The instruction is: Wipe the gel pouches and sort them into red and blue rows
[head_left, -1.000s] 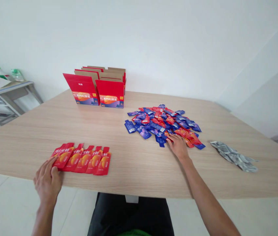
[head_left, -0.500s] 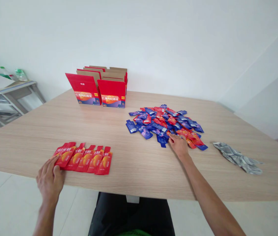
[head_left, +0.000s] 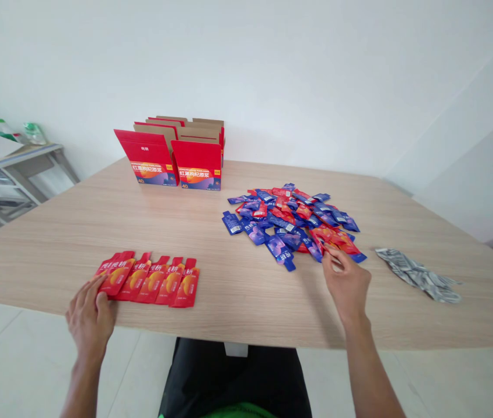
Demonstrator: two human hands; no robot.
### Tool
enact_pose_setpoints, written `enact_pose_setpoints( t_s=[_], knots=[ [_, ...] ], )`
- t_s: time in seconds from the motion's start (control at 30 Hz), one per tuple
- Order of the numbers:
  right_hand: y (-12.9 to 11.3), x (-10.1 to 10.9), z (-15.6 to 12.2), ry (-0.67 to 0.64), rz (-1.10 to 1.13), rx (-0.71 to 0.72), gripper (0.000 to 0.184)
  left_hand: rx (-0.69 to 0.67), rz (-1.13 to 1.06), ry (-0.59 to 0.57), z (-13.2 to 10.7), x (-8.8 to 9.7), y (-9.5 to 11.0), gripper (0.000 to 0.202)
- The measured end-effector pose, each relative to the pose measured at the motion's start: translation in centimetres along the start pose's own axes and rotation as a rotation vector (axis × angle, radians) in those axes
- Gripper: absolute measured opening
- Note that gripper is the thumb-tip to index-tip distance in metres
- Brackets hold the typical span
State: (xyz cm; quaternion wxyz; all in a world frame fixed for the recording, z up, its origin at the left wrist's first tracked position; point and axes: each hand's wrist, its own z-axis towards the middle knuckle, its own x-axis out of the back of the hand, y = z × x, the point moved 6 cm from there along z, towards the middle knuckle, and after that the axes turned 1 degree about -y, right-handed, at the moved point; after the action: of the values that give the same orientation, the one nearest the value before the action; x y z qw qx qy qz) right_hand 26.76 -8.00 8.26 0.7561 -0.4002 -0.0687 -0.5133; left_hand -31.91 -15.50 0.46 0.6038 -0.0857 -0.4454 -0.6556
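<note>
While the wood-grain table (head_left: 237, 302) spreads wide, red boxes (head_left: 197, 165) stand at its back left and a pile of blue and red sachets (head_left: 283, 223) lies right of centre; a row of red sachets (head_left: 153, 280) sits front left, a striped cloth (head_left: 416, 274) right of the pile. At the row's left end rests the left hand (head_left: 90, 310), fingers together, grip impossible to tell; the right hand (head_left: 349, 284) pinches a red sachet (head_left: 319, 237) between thumb and forefinger at the pile's near edge
</note>
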Motion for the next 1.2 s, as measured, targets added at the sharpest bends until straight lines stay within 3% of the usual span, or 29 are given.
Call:
enact_pose_setpoints(
  t_s=[0.1,0.17,0.3,0.43,0.63,0.73,0.83,0.97,1.2],
  knots=[
    [-4.1,0.2,-2.0,-0.025,0.079,0.041,0.025,0.017,-0.005,-0.001,0.0,0.0,-0.1,0.051],
    [-6.9,-1.2,-3.7,-0.122,0.140,0.088,0.022,0.032,-0.011,-0.008,0.0,-0.1,-0.2,0.051],
    [-12.5,-5.8,-7.4,-0.332,0.326,0.221,0.022,0.044,-0.026,-0.006,0.1,-0.2,-0.2,0.053],
    [-18.3,-10.6,-10.5,-0.435,0.429,0.328,0.024,0.030,-0.035,0.004,-0.1,-0.1,0.2,0.046],
    [-28.6,-17.9,-14.2,-0.642,0.316,0.637,0.016,0.031,-0.010,0.019,-0.3,0.2,0.2,0.043],
    [-32.4,-20.0,-15.9,-0.701,0.193,0.786,0.020,0.010,-0.007,0.021,-0.2,0.2,0.2,0.040],
    [-34.8,-20.8,-17.6,-0.736,0.066,0.867,0.023,-0.010,0.000,0.044,-0.2,0.2,0.3,0.036],
    [-36.6,-20.8,-19.4,-0.784,-0.004,0.854,0.023,-0.022,0.004,0.075,-0.2,0.3,0.3,0.034],
    [-36.5,-20.6,-20.8,-0.781,0.015,0.800,0.025,-0.024,-0.019,0.090,-0.2,0.4,0.5,0.033]
  ],
)
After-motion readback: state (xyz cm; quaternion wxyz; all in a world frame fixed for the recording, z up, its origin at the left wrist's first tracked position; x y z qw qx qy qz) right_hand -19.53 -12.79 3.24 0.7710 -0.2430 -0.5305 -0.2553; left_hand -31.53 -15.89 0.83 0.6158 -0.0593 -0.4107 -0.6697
